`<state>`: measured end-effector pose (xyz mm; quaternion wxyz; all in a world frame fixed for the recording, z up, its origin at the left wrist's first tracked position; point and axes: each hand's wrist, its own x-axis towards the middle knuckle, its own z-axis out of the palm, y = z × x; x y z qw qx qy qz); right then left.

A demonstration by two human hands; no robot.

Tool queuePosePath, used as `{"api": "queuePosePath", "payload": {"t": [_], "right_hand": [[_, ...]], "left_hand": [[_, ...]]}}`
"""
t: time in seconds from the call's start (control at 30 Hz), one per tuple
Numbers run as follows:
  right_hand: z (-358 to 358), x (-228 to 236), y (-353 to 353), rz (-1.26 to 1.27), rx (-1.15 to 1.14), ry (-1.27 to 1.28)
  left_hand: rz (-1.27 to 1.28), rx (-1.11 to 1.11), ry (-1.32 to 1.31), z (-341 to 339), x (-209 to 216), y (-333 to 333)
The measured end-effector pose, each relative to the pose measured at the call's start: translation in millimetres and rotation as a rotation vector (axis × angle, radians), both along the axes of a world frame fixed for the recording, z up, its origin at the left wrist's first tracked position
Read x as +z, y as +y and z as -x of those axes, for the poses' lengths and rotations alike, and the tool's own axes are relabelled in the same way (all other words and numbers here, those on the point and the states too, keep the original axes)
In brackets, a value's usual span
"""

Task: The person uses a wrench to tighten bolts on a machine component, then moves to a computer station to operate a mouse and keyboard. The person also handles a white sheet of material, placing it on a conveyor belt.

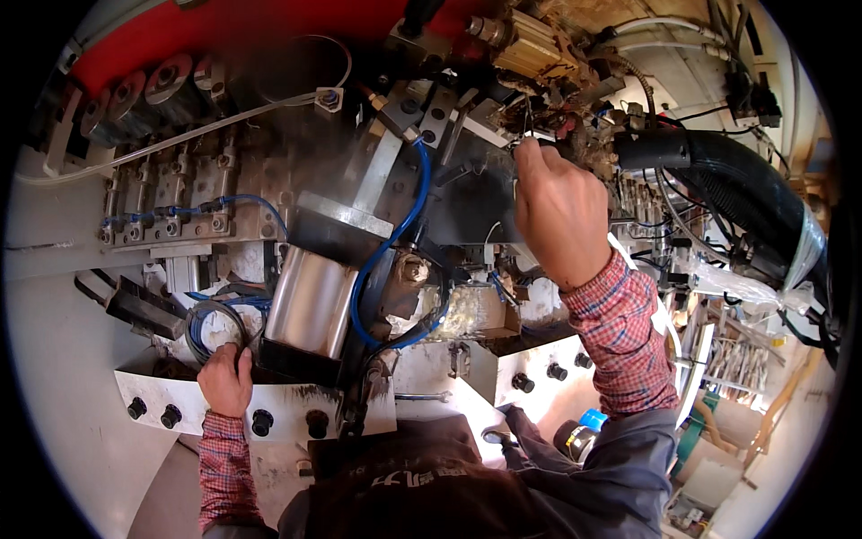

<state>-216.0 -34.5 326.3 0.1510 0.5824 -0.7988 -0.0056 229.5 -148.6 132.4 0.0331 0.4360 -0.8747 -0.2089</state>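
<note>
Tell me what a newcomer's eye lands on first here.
The shiny metal cylinder at the centre, with a blue hose looping beside it. The right hand reaches up into the tangle of parts and wires above; the left hand rests on the white bolted plate at lower left. A thick black hose curves down the right.

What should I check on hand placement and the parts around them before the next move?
1. Right hand reaches the upper mechanism: ok, fingers pinched at a small metal part.
2. What the pinch holds: cannot tell, too small.
3. Left hand braced: ok, resting on the white bolted plate edge.
4. Blue hose away from the right hand: ok, it runs left of it.
5. Silver cylinder untouched: ok, it sits between both hands.
6. Wrench within reach: ok, lying on the plate below.
</note>
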Motion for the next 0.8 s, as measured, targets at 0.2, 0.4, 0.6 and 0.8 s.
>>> {"api": "queuePosePath", "payload": {"t": [0.2,0.4,0.6,0.8], "right_hand": [[5.1,-20.8,-23.8,-0.127,-0.045,0.023],[15.8,-17.4,-34.2,-0.11,-0.081,-0.152],[56.4,15.4,-32.9,-0.032,-0.012,-0.458],[46.1,10.8,-23.7,-0.046,0.037,-0.436]], "left_hand": [[-0.027,-0.001,0.026,-0.1,-0.2,-1.0],[-0.027,-0.002,0.02,-0.9,0.6,-1.3],[-0.03,0.002,-0.016,-1.6,-2.8,-1.2],[-0.036,0.01,-0.021,-1.5,-0.8,0.8]]}}
